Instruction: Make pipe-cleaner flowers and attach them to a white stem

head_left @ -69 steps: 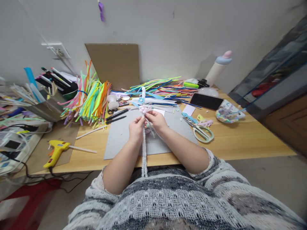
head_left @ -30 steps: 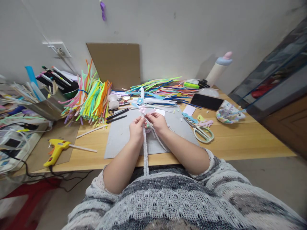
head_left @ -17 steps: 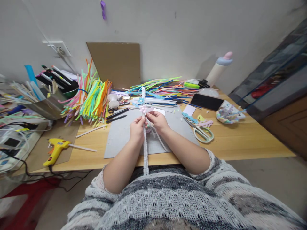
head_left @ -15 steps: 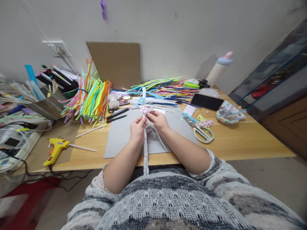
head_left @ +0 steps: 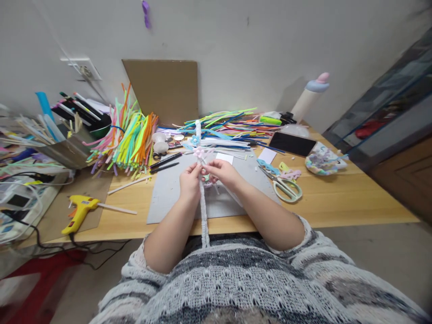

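Observation:
Above the grey board point(head_left: 168, 202), my left hand point(head_left: 190, 182) is closed on a long white wrapped stem point(head_left: 204, 213) that points away from me. A small pink flower point(head_left: 199, 152) and a light blue flower point(head_left: 195, 141) sit on its upper part. My right hand point(head_left: 227, 173) pinches at the stem's right side, just below the pink flower; thin pale strands trail beneath this hand. What exactly those fingertips hold is too small to tell. A pale green and purple piece shows partly behind the right fingers.
Scissors point(head_left: 286, 189) and a phone point(head_left: 293, 143) lie to the right. Several loose pipe cleaners point(head_left: 229, 121) spread along the back; a bundle point(head_left: 135, 139) stands left. A yellow glue gun point(head_left: 81, 211) lies at the left, its cord hanging over the table edge. Black pens point(head_left: 165, 162) rest nearby.
The upper stem and its flowers have tipped slightly left, with my left hand shifting a little that way. My right fingers have moved lower and closer to the stem; the pale strands have swung.

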A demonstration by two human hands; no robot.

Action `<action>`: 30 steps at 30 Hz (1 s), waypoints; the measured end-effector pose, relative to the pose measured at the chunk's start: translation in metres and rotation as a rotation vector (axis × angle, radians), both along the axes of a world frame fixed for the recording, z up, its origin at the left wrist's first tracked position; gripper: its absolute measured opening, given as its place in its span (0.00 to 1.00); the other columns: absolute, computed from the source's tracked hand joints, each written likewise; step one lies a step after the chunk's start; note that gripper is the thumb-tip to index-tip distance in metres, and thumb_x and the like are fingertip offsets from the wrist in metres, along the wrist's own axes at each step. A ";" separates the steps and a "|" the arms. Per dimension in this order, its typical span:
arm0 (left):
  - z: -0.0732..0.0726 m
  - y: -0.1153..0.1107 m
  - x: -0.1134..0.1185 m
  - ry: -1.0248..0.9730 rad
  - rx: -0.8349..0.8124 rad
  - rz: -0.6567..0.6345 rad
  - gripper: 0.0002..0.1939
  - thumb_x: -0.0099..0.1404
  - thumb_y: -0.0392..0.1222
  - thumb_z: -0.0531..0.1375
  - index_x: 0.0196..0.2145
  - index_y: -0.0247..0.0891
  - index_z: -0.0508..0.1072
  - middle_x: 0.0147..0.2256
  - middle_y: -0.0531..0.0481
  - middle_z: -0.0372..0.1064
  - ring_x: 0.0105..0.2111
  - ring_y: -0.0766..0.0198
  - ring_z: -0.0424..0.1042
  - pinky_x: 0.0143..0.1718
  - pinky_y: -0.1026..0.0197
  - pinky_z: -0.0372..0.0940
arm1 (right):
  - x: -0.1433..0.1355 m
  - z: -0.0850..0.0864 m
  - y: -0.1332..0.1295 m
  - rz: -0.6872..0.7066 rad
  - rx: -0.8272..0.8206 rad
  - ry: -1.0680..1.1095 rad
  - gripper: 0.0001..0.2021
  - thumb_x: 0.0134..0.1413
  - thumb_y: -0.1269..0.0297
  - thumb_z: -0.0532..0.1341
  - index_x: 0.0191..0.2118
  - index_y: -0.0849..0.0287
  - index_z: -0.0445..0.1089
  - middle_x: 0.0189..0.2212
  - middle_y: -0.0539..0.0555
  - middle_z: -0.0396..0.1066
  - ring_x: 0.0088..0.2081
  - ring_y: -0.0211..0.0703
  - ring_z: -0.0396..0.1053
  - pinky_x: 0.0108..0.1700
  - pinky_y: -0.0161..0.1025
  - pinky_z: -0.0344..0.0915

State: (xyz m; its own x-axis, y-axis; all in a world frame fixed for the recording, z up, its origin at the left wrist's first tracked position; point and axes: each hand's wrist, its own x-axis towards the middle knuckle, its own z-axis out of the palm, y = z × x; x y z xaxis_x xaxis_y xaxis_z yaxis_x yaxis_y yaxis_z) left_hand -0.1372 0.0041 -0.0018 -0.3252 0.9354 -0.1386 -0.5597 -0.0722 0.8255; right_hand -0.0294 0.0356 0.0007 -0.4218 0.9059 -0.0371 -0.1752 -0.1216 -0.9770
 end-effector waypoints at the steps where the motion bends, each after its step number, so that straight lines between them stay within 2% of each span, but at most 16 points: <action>1: 0.002 -0.001 -0.001 -0.002 0.000 -0.006 0.12 0.44 0.37 0.68 0.25 0.32 0.69 0.18 0.55 0.65 0.17 0.74 0.62 0.16 0.72 0.52 | 0.002 0.002 -0.003 -0.006 0.033 -0.038 0.14 0.37 0.56 0.67 0.26 0.61 0.67 0.19 0.47 0.67 0.17 0.30 0.59 0.21 0.31 0.55; 4: 0.007 -0.008 -0.002 -0.009 0.002 -0.045 0.12 0.43 0.36 0.68 0.25 0.31 0.70 0.19 0.54 0.65 0.16 0.74 0.61 0.15 0.72 0.51 | 0.011 0.008 -0.011 -0.071 0.236 -0.230 0.09 0.42 0.61 0.64 0.26 0.61 0.68 0.19 0.46 0.66 0.21 0.31 0.59 0.25 0.31 0.55; 8: 0.011 -0.018 -0.001 -0.023 0.022 -0.063 0.11 0.44 0.36 0.68 0.24 0.32 0.70 0.18 0.55 0.62 0.16 0.76 0.57 0.14 0.72 0.47 | 0.024 0.016 -0.020 -0.081 0.452 -0.465 0.08 0.49 0.62 0.59 0.29 0.62 0.69 0.22 0.49 0.68 0.25 0.34 0.62 0.30 0.34 0.58; 16: 0.016 -0.029 0.002 -0.055 0.036 -0.076 0.10 0.45 0.33 0.67 0.25 0.32 0.69 0.20 0.54 0.63 0.18 0.76 0.59 0.15 0.72 0.49 | 0.034 0.032 -0.040 -0.074 0.637 -0.608 0.09 0.54 0.62 0.57 0.32 0.60 0.71 0.25 0.50 0.71 0.26 0.35 0.64 0.30 0.33 0.57; 22: 0.016 -0.034 0.003 -0.002 -0.042 -0.095 0.11 0.45 0.39 0.68 0.23 0.31 0.70 0.21 0.52 0.66 0.18 0.74 0.62 0.15 0.71 0.53 | 0.036 0.040 -0.049 -0.092 0.711 -0.667 0.08 0.55 0.64 0.56 0.32 0.60 0.71 0.24 0.50 0.71 0.24 0.34 0.62 0.29 0.32 0.55; 25: 0.020 -0.038 0.002 0.047 -0.075 -0.069 0.14 0.43 0.42 0.69 0.25 0.32 0.69 0.21 0.51 0.69 0.16 0.71 0.64 0.13 0.70 0.52 | 0.040 0.050 -0.053 -0.134 0.800 -0.836 0.08 0.55 0.63 0.57 0.31 0.59 0.71 0.24 0.50 0.71 0.24 0.34 0.61 0.28 0.33 0.51; 27: 0.027 -0.041 -0.001 0.101 -0.031 -0.051 0.15 0.43 0.44 0.69 0.24 0.33 0.69 0.20 0.51 0.69 0.14 0.72 0.62 0.12 0.70 0.49 | 0.044 0.062 -0.057 -0.132 0.941 -0.979 0.09 0.57 0.62 0.56 0.32 0.59 0.71 0.26 0.51 0.72 0.26 0.35 0.62 0.28 0.34 0.49; 30: 0.043 -0.044 -0.006 0.263 0.055 -0.078 0.14 0.47 0.46 0.68 0.23 0.33 0.70 0.19 0.51 0.68 0.12 0.74 0.57 0.12 0.69 0.47 | 0.052 0.089 -0.068 -0.094 1.259 -1.152 0.11 0.60 0.66 0.52 0.32 0.60 0.70 0.29 0.53 0.72 0.28 0.38 0.64 0.27 0.37 0.47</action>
